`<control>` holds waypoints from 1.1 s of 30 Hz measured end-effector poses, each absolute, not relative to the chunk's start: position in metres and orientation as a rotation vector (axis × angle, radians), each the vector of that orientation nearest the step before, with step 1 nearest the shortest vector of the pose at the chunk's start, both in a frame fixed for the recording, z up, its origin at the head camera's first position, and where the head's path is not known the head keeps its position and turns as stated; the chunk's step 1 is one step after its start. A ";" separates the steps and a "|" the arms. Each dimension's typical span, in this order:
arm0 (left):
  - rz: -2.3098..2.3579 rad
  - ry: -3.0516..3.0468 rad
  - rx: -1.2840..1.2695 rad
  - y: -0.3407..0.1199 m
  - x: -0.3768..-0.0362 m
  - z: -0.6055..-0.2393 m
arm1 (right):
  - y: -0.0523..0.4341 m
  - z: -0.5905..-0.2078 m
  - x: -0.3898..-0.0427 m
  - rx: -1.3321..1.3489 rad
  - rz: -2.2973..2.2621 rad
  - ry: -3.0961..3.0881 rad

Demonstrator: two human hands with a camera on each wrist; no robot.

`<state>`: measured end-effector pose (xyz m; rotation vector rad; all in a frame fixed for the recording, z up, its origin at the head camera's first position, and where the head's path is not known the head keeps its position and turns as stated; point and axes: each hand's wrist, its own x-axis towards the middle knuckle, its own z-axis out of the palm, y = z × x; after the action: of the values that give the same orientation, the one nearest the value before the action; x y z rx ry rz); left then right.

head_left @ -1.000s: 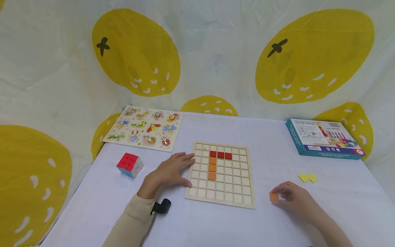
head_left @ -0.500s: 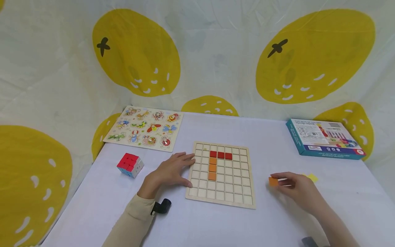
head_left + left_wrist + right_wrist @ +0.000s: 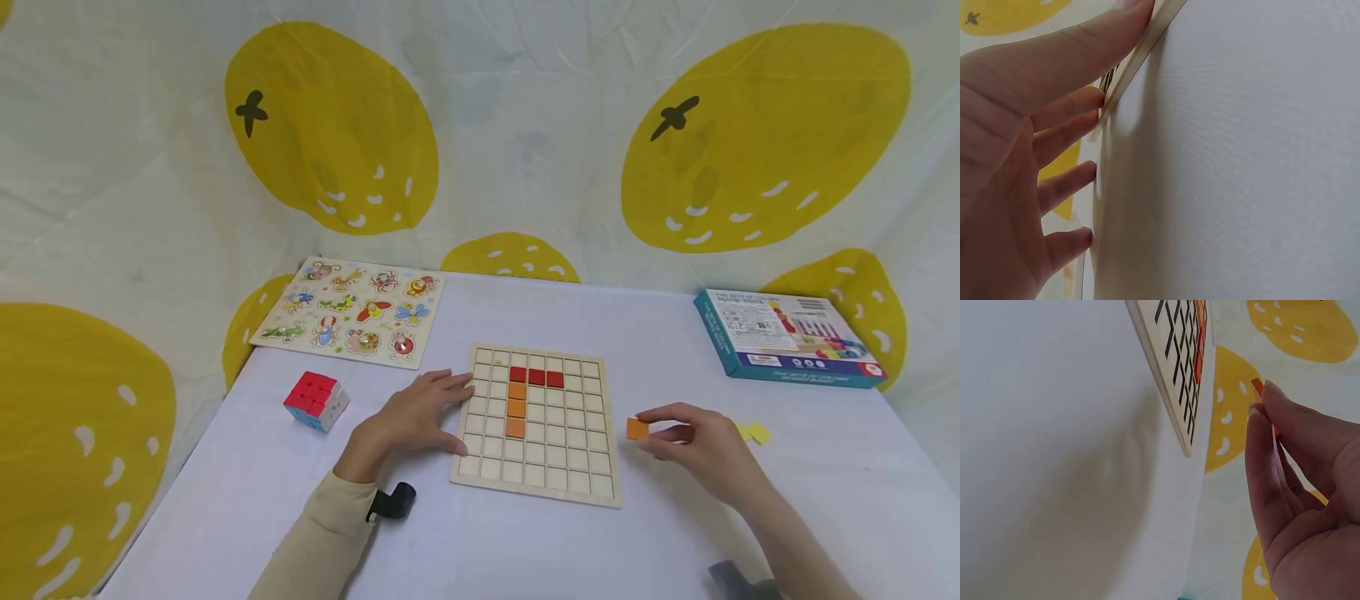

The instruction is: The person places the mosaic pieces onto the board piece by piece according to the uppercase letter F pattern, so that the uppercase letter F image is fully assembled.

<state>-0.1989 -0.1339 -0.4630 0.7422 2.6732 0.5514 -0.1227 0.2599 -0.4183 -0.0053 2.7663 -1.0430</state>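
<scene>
A wooden grid board (image 3: 557, 483) lies in the middle of the table. Three red tiles (image 3: 536, 377) form a row in it, with three orange tiles (image 3: 516, 408) in a column below the leftmost. My left hand (image 3: 416, 415) rests at the board's left edge, thumb and fingertips spread along it; the left wrist view shows the thumb (image 3: 1085, 56) on the edge. Just right of the board, my right hand (image 3: 697, 446) pinches a square orange tile (image 3: 637, 429) between thumb and fingers, held above the table. The right wrist view shows this tile (image 3: 1257, 386) edge-on.
Two yellow tiles (image 3: 760, 432) lie behind the right hand, partly hidden by it. A red, white and blue puzzle cube (image 3: 315, 400) stands left of the left hand. An insect picture puzzle (image 3: 352, 312) lies at the back left, a teal box (image 3: 795, 337) at the back right.
My right hand has lifted the orange tile off the right side of the table and carried it left and away from me, towards the board. The left hand stays still.
</scene>
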 end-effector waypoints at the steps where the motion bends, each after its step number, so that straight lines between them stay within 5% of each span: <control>1: 0.552 2.673 0.743 -0.134 -0.199 -0.463 | 0.257 -0.419 -0.124 -0.007 -1.055 2.760; 33: 0.582 2.666 0.755 -0.135 -0.200 -0.463 | 0.142 -0.460 -0.146 -0.500 -1.262 2.591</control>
<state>-0.1997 -0.1346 -0.4626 0.7550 2.6665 0.5825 -0.1463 0.1418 -0.4598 -0.5002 2.5912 -1.2624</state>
